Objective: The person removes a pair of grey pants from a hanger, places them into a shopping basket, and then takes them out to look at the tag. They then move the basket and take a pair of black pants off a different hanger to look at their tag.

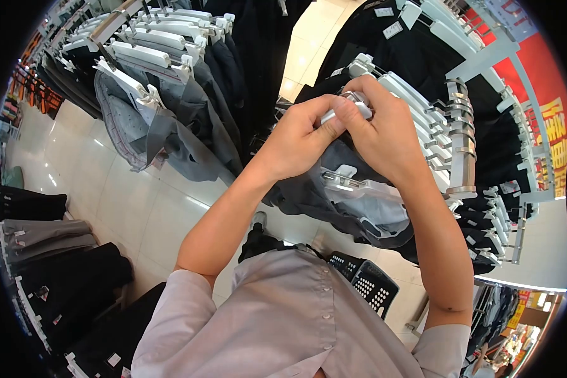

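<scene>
Where the two hands meet at the centre of my view, a small white hanger clip point(349, 104) sits pinched between them, raised just in front of the right-hand rack. The left hand point(296, 140) has its thumb and curled fingers closed tight on the clip's left end. The right hand point(387, 132) wraps over it from the other side, fingers folded down and thumb pressed against the left thumb. Neither hand shows any gap around the clip.

Below the hands hangs a grey garment point(309, 195), bunched against the forearms, with a second white clip point(343, 181) showing on it. Just behind, on the right, I see a rack of black trousers point(409, 57) on white hangers point(416, 101). Further left stands another rack with grey clothes point(170, 126). Near the body, a black perforated basket point(373, 285) rests on the pale tiled floor point(138, 208). Dark folded trousers point(57, 264) lie stacked at the near left, and a red sign point(548, 94) shows at the far right.
</scene>
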The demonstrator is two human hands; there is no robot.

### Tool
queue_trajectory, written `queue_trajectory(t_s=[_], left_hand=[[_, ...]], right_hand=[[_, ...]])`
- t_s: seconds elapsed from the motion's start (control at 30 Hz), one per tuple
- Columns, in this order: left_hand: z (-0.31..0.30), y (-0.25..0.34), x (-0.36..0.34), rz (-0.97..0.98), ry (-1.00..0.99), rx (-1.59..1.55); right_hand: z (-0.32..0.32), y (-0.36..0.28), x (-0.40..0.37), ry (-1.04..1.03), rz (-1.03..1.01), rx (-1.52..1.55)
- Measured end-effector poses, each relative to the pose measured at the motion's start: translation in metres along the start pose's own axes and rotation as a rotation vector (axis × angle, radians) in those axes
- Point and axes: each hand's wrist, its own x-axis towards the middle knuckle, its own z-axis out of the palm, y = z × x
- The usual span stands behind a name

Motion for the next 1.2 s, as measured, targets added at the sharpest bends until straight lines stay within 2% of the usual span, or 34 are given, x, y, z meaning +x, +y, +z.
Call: queue_trajectory(t_s=[0.1,0.3,0.43,0.53,0.63,0.73,0.8,0.93,1.13,1.2], left_hand=[[-0.005,0.008,-0.005,-0.105,0.005,-0.017],[-0.031,0.007,-0.011,-0.068,-0.059,0.171],[-0.030,0.006,-0.013,-0.185,0.021,0.204],[-0.027,0.010,-0.014,-0.165,0.073,0.133],[-0.022,0.014,-0.016,-0.125,0.125,0.171],[-0.016,0.022,-0.023,0.022,0.195,0.445],[-0.011,0.018,-0.026,0.142,0.280,0.532],[0.003,0.010,-0.030,0.366,0.434,0.599],[0.009,0.005,-0.033,0.387,0.499,0.558],[0.009,0.007,-0.035,0.389,0.521,0.570]], right_hand=[[-0.002,0.006,-0.003,0.018,-0.036,0.058],[-0.004,0.014,-0.007,0.023,-0.016,0.328],[-0.010,0.013,-0.009,-0.004,-0.004,0.240],[-0.010,0.009,-0.010,-0.004,-0.012,0.270],[-0.009,0.010,-0.011,0.025,-0.058,0.224],[-0.008,0.009,-0.010,0.046,-0.092,0.206],[-0.010,0.006,-0.011,0.056,-0.087,0.206],[-0.008,0.010,-0.012,0.089,-0.204,0.195],[-0.008,0.013,-0.017,0.087,-0.313,0.162],[-0.009,0.011,-0.018,0.077,-0.281,0.115]])
